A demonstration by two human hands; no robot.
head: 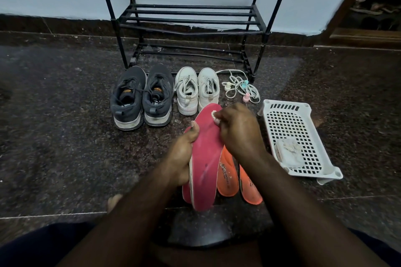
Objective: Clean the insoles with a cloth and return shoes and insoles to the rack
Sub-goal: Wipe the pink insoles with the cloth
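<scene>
The left hand (182,154) is gripping a pink insole (205,158) along its edge, thumb hooked over the top face, holding it up just in front of the white shoes. The right hand (236,130) is pinching a small white cloth (215,116) and pressing it to the toe end of that insole, so the wiping looks to be underway. A second pink insole (187,191) is showing behind the first, low down by the left hand, though whether the hand is holding it too I cannot tell.

Judging progress: early to middling. Nothing is sitting on the black rack (191,19), which is standing behind the shoes against the wall, so every return is yet to come.

Counting now: four insoles, two pink, two orange (227,171) lying just to the right of the pink ones. Four shoes between insoles and rack: a dark grey pair (141,97) left, a white pair (197,90) right. One white basket (297,136) further right, holding a pale cloth bundle (288,151). A tangle of white cords (240,86) is lying by the rack's right foot.
</scene>
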